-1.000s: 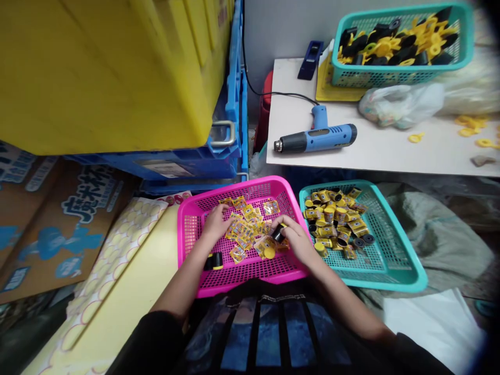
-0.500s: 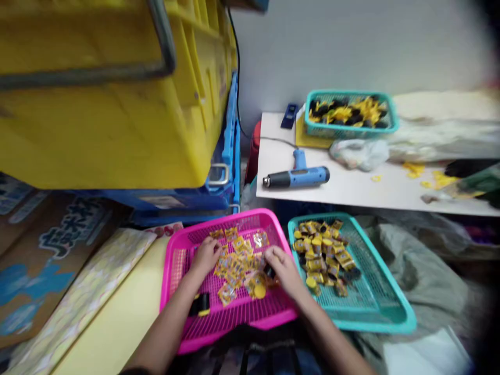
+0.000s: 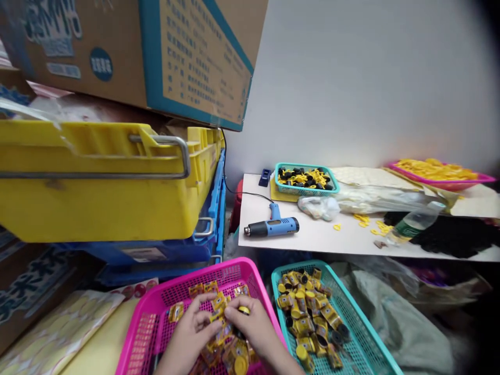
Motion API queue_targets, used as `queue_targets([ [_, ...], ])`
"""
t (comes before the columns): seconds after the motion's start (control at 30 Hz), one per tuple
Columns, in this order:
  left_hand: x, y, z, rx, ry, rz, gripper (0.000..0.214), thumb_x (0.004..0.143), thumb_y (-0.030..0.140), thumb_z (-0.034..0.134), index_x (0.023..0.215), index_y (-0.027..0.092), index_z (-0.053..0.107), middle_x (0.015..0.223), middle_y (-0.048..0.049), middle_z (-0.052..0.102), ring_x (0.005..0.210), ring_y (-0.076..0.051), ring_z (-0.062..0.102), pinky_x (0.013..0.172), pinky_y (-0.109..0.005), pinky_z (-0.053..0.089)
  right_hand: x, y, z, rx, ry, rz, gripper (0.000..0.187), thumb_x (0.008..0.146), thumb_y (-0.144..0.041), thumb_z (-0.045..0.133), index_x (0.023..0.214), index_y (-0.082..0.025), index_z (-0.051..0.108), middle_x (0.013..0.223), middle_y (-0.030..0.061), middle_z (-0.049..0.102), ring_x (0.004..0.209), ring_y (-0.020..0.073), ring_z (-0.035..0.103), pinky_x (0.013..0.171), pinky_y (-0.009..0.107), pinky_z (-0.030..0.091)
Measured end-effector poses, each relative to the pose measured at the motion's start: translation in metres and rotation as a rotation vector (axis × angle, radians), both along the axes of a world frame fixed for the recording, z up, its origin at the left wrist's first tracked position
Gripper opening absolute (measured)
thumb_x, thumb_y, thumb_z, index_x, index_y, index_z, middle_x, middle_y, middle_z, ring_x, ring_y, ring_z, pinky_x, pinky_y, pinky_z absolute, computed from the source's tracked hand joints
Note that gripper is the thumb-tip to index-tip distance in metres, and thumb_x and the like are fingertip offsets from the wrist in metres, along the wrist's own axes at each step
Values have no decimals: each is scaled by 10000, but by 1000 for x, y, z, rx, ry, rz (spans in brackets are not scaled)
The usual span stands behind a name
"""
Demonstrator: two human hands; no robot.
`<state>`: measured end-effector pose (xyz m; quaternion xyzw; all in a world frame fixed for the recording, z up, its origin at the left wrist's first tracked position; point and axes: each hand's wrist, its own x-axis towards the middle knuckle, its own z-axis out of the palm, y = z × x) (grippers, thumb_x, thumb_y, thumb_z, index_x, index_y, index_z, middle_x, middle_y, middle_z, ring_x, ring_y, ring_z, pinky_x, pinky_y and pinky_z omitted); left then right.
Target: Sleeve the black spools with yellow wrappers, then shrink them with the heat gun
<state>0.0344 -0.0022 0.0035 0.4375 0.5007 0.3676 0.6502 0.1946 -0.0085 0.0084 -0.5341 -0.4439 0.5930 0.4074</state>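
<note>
- Head view: the left hand (image 3: 190, 336) and right hand (image 3: 255, 329) meet over the middle of the pink basket (image 3: 230, 266), low and close to the body, where small work is easiest to steady.
- Right-hand fingers (image 3: 233, 316) are clenched around a small yellow-capped tube (image 3: 244, 311), cap upward, which leaves its side free.
- Left-hand fingers (image 3: 205, 317) pinch a yellow wrapper (image 3: 217, 303) and hold it right against that tube, touching it.
- Loose wrappers (image 3: 176, 311) lie heaped in the pink basket under and around the hands, so a fresh one is within easy reach.
- Just right of the pink basket, a teal basket (image 3: 363, 338) holds wrapped tubes (image 3: 308, 312), kept apart from the loose stock.
- Behind and to the right of the pink basket, a heat gun (image 3: 273, 227) lies on its side on the desk (image 3: 332, 240), untouched.
</note>
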Motion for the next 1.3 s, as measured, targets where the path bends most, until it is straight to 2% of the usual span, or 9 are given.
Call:
queue_targets([
  [0.2,0,-11,13,67,16,121,506,645,440,780,1028,177,581,554,47,614,527,-129,575,537,-226,428,-5,-10,6,126,-33,-63,325,735,-483,649,729,-161,606,682,8,579,673,145,521,657,266,406],
  [0.33,6,-30,28,152,68,231,347,639,414,769,859,162,676,776,-42,730,763,-187,683,679,-268,529,-5,-24,10,159,-78,-87,326,745,-480,637,641,-179,568,625,-4,548,632,142,505,626,265,404],
  [0.4,7,-38,29,160,53,213,325,668,398,749,889,163,709,869,-56,746,804,-186,689,703,-274,547,-3,-29,11,218,-141,-111,338,776,-469,615,605,-184,560,619,-2,539,641,145,507,642,269,401],
  [0.53,0,-48,27,121,30,169,300,680,321,759,939,173,734,820,-37,749,695,-139,670,661,-244,548,5,-34,13,328,-165,27,383,825,-474,577,580,-182,545,620,-5,512,621,132,491,631,268,390],
  [0.63,-4,-50,29,143,68,240,241,657,277,776,866,162,747,777,-37,749,677,-133,664,652,-234,544,7,-37,17,209,-35,106,387,844,-546,530,717,-185,589,660,-10,524,588,121,489,557,249,380],
  [0.73,-4,-49,34,204,84,292,225,681,289,760,869,167,749,842,-49,760,747,-153,686,717,-263,558,1,-39,20,102,25,100,366,766,-545,641,742,-185,580,637,-30,513,543,107,489,519,234,383],
  [0.9,-2,-48,40,237,101,240,263,645,288,787,880,174,755,872,-54,766,792,-180,701,748,-290,570,-4,-38,21,155,-41,57,369,764,-503,657,638,-182,527,612,-33,474,503,92,454,489,228,373],
  [1.1,-13,-40,34,312,249,298,229,720,350,726,868,183,777,830,-60,771,725,-189,702,704,-314,581,13,-32,27,62,471,-76,278,691,-336,656,930,-221,574,834,3,580,656,118,550,591,238,445],
  [1.3,-20,-23,30,417,257,210,205,738,350,718,887,223,781,923,-66,770,866,-229,710,829,-373,575,30,-12,44,105,277,71,384,707,-385,749,1032,-208,645,912,41,664,765,157,620,716,302,502],
])
